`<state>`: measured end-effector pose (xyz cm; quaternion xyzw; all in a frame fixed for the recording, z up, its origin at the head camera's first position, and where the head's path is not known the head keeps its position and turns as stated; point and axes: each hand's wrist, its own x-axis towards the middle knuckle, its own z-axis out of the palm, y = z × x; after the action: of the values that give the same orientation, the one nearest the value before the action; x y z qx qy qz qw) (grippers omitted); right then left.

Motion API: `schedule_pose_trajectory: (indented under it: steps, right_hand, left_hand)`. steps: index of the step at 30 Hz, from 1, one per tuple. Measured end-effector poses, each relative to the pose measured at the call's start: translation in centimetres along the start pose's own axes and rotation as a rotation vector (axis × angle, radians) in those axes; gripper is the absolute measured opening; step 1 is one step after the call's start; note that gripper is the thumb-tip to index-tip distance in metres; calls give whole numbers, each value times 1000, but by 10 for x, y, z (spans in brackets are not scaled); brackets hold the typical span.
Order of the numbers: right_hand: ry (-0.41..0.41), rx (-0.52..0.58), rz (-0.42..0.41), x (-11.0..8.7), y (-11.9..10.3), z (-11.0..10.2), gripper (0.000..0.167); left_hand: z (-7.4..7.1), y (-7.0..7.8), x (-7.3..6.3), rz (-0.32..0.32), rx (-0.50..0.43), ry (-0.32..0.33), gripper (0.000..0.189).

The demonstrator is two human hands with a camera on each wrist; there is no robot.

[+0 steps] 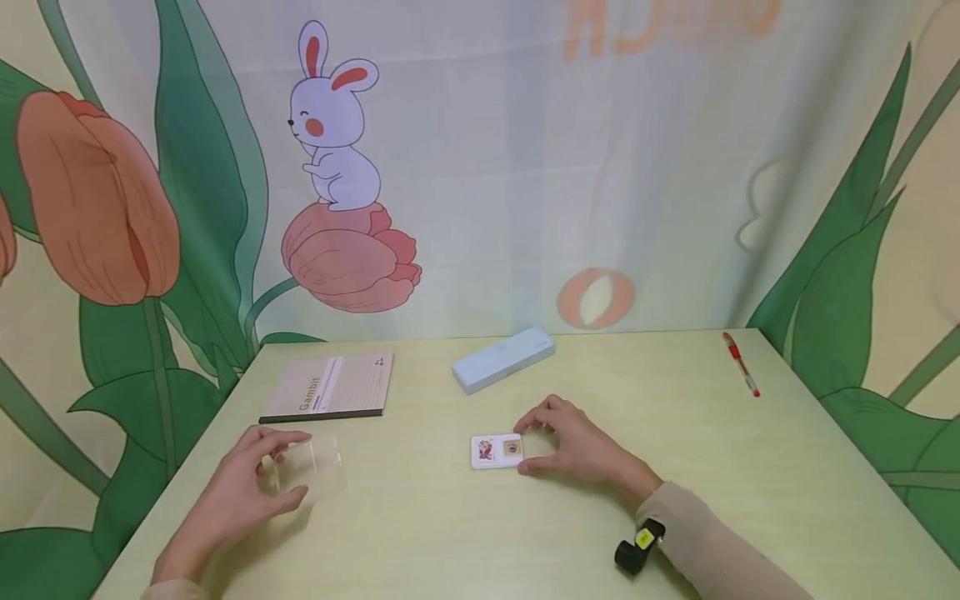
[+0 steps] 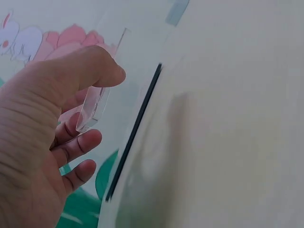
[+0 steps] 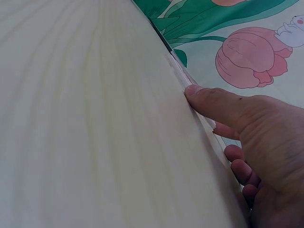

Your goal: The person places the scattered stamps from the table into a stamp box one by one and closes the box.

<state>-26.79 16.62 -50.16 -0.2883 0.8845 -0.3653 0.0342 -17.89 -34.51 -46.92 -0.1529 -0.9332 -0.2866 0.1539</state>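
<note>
My left hand [image 1: 243, 482] holds a clear plastic cover [image 1: 324, 467] above the left side of the table, thumb and fingers on opposite edges. In the left wrist view the cover [image 2: 93, 110] is seen partly edge-on, and the hand hides some of it. Near the table's middle lies a flat white case [image 1: 496, 460] with two small pictures in it. The right hand [image 1: 581, 448] grips this case by its right end, between thumb and fingers. From the right wrist the case [image 3: 178, 69] shows only as a thin edge beyond the thumb.
A notebook [image 1: 352, 383] with a dark spine lies at the back left. Behind the white case is a light-blue box [image 1: 502, 360]. A red pen [image 1: 741, 364] lies at the far right. A printed curtain [image 1: 480, 167] hangs behind the table [image 1: 420, 533].
</note>
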Motion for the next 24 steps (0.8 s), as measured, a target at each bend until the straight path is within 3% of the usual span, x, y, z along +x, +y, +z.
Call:
schedule_pose_trajectory:
  steps: [5,14,21,24]
  right_hand:
    - [5,0,-10,1,1,0,51]
    - [5,-5,-11,1,1,0,51]
    - [2,-1,-5,0,1,0,51]
    - [3,-3,-7,0,1,1,51]
  left_hand:
    - [15,18,28,67,-52,-46,67]
    - [55,63,76,121,-153,-170,66]
    - [93,95,94,131,-260,-236,66]
    - [108,104,99,155,-263,-242,65]
